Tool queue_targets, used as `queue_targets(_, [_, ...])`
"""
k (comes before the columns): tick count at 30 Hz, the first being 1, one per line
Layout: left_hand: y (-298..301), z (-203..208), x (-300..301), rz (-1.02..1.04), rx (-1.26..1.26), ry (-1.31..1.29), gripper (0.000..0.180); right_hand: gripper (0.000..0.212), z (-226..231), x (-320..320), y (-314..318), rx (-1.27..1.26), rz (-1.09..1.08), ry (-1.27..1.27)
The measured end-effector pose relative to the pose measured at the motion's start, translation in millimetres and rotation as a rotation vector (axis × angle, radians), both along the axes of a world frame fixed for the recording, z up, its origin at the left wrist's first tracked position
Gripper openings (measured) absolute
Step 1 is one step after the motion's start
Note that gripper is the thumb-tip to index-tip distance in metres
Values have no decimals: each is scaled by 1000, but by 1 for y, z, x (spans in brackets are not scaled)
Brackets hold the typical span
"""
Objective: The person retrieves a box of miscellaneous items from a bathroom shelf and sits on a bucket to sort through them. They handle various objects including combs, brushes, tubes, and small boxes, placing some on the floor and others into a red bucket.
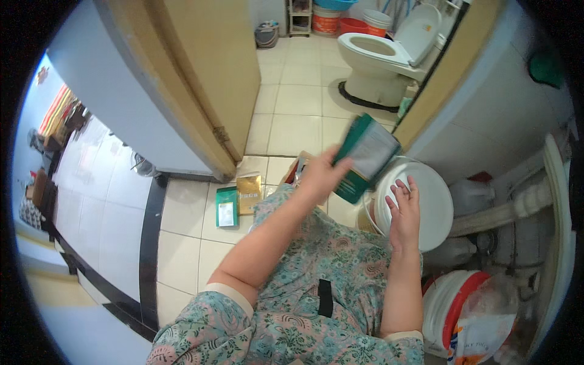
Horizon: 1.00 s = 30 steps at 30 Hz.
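Observation:
My left hand [322, 175] reaches across my lap and grips a flat green packet [367, 157] with a pale grey panel. The packet is tilted and slightly blurred. My right hand [404, 216] is just below the packet's right side, palm up with fingers apart and nothing in it. Under and beside that hand is a white bucket [429, 204] with a white lid. To the left of my lap, another green packet [227, 207] with a white panel lies on the tiles, beside a gold packet [249, 194].
A reddish-brown item [294, 168] is partly hidden behind my left forearm. The yellow door [207, 67] stands open on a bathroom with a white toilet [380, 64] and several buckets. At the right are pipes [505, 213] and a red-and-white tub [453, 304] with a plastic bag [486, 325].

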<state>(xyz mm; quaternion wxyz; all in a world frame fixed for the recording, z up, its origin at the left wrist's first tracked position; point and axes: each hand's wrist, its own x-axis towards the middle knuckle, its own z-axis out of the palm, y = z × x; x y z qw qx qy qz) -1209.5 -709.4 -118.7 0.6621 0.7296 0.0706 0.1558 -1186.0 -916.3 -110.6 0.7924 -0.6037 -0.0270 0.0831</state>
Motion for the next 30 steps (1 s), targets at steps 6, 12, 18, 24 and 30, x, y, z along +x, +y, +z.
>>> queue_targets(6, [184, -92, -51, 534, 168, 198, 35, 41, -24, 21, 32, -118, 30, 176])
queue_targets(12, [214, -255, -122, 700, 23, 581, 38, 32, -58, 52, 71, -124, 188, 337])
queue_targets(18, [210, -312, -116, 733, 207, 774, 46, 34, -74, 91, 83, -86, 204, 381])
queue_targets(24, [210, -306, -83, 689, 395, 885, 44, 27, -77, 92, 84, -102, 192, 444])
queue_targets(30, [155, -323, 2, 451, 666, 483, 57, 24, -56, 96, 90, -94, 156, 412])
